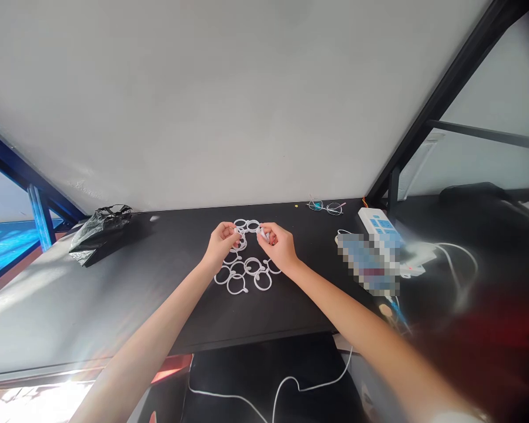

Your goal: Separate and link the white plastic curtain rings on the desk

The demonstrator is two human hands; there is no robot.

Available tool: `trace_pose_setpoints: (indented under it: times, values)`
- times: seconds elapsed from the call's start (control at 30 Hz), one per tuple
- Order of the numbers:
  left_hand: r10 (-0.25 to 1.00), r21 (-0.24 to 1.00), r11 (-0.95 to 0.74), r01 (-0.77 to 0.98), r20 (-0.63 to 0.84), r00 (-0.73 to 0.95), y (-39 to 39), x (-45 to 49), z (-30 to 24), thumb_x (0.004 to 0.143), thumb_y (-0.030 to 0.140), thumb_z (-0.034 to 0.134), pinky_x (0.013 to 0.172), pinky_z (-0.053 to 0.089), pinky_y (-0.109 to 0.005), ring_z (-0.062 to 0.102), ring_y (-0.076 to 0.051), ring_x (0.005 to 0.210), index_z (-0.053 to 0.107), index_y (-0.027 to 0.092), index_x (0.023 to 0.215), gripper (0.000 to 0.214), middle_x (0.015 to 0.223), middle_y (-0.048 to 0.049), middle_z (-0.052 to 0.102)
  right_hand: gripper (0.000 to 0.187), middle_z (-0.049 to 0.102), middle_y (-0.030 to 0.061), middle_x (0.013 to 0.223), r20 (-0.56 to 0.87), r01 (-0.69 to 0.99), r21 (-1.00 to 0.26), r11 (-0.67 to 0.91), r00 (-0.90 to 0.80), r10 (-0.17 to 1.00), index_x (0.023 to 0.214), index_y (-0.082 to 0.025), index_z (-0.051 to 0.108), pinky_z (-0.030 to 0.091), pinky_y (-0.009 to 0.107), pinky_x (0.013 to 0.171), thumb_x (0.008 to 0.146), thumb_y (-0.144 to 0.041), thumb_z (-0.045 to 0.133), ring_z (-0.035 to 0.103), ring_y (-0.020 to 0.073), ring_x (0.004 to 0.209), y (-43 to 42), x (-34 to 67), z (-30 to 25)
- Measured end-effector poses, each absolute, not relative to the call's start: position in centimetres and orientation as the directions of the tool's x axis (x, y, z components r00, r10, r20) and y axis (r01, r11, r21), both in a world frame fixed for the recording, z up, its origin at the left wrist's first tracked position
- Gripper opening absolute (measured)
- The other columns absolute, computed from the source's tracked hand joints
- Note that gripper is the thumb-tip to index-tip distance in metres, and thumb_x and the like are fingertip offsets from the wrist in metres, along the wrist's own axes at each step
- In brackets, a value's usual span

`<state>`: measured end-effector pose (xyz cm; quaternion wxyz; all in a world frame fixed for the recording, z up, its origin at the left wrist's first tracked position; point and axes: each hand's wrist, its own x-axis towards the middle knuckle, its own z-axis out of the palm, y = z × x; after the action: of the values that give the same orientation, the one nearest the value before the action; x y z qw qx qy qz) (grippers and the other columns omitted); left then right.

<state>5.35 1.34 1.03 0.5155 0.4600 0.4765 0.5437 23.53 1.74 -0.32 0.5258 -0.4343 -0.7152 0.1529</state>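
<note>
Both hands hover over the middle of a black tabletop, close together among thin white rings. My left hand is closed in a pinch on a white ring at the left. My right hand is closed too, its fingers curled round a small white piece that looks like part of a ring. Between and beyond the fingers sit more white rings. Nearer to me, several loose white rings with small knobs lie flat and partly overlapping on the table. The fingers hide part of what each hand grips.
A crumpled black plastic bag lies at the left. Eyeglasses rest near the wall. On the right are a white power strip, a blurred-out phone-like object and cables. A white cable hangs below the table's front edge.
</note>
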Motion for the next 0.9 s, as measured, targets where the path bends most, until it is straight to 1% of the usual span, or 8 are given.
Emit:
trace_pose_setpoints:
  times: [0.07,0.17,0.3,0.4,0.53,0.67,0.77,0.9]
  values:
    - [0.997,0.988,0.042,-0.146,-0.051,-0.059,1.4,5.3,1.0,0.063,0.022,0.07,0.056,0.04,-0.022,0.053,-0.009,0.054,0.055,0.018,0.097,0.038,0.062,0.0063,0.056,0.019,0.065,0.0013,0.077,0.601,0.427,-0.706,0.565,-0.061,0.797,0.098,-0.02,0.067,0.046,0.024,0.057,0.08,-0.028,0.064,0.046,0.0095,0.051,1.6,23.4,-0.3]
    - [0.995,0.982,0.072,-0.174,-0.082,-0.052,1.2,5.3,1.1,0.064,0.025,0.072,0.06,0.043,-0.025,0.06,-0.013,0.06,0.055,0.017,0.101,0.041,0.066,0.0028,0.063,0.022,0.066,0.0012,0.077,0.572,0.381,-0.75,0.541,-0.038,0.82,0.098,-0.02,0.066,0.048,0.024,0.056,0.078,-0.028,0.066,0.046,0.009,0.051,1.5,23.3,-0.2]
    - [0.997,0.973,0.084,-0.217,-0.081,0.019,0.7,5.7,1.7,0.071,0.035,0.075,0.08,0.048,-0.033,0.07,-0.02,0.081,0.057,0.017,0.109,0.046,0.081,-0.0048,0.072,0.023,0.067,0.0023,0.077,0.555,0.325,-0.785,0.528,-0.01,0.832,0.099,-0.019,0.066,0.048,0.023,0.055,0.078,-0.028,0.066,0.049,0.0091,0.051,1.2,23.1,0.0]
    - [0.989,0.96,0.111,-0.256,-0.082,0.121,0.2,6.0,2.4,0.077,0.039,0.07,0.092,0.046,-0.039,0.07,-0.024,0.093,0.054,0.017,0.12,0.05,0.089,-0.008,0.074,0.022,0.068,0.0027,0.078,0.544,0.291,-0.804,0.518,0.007,0.839,0.098,-0.018,0.066,0.047,0.023,0.053,0.078,-0.028,0.066,0.051,0.0092,0.051,1.1,23.0,0.3]
    - [0.979,0.948,0.127,-0.291,-0.072,0.19,-0.1,6.2,2.9,0.081,0.036,0.066,0.1,0.041,-0.042,0.067,-0.026,0.104,0.049,0.017,0.128,0.054,0.099,-0.0104,0.074,0.022,0.07,0.0034,0.08,0.528,0.291,-0.819,0.495,0.045,0.848,0.098,-0.019,0.066,0.047,0.023,0.051,0.079,-0.03,0.066,0.053,0.0099,0.052,1.0,23.1,0.6]
    - [0.96,0.922,0.191,-0.336,-0.104,0.26,-0.3,6.3,2.9,0.082,0.029,0.065,0.1,0.043,-0.046,0.063,-0.026,0.112,0.049,0.02,0.13,0.051,0.114,-0.0118,0.069,0.019,0.072,0.0052,0.086,0.559,0.289,-0.797,0.53,0.023,0.829,0.097,-0.019,0.066,0.048,0.024,0.052,0.08,-0.029,0.066,0.06,0.0123,0.058,1.0,23.1,0.5]
    - [0.944,0.895,0.233,-0.38,-0.114,0.309,-0.5,6.5,2.8,0.082,0.024,0.063,0.096,0.048,-0.047,0.063,-0.026,0.109,0.05,0.019,0.129,0.048,0.11,-0.0112,0.068,0.015,0.073,0.0059,0.089,0.607,0.312,-0.743,0.592,-0.06,0.793,0.096,-0.021,0.067,0.05,0.024,0.052,0.082,-0.026,0.064,0.065,0.0154,0.068,0.9,23.0,0.3]
    - [0.954,0.919,0.197,-0.341,-0.099,0.283,-0.3,6.4,2.6,0.081,0.026,0.065,0.089,0.051,-0.039,0.061,-0.024,0.108,0.052,0.019,0.129,0.05,0.106,-0.01,0.068,0.015,0.073,0.0052,0.088,0.646,0.335,-0.689,0.642,-0.117,0.754,0.096,-0.021,0.068,0.051,0.024,0.053,0.084,-0.02,0.06,0.067,0.0161,0.072,0.8,22.9,0.1]
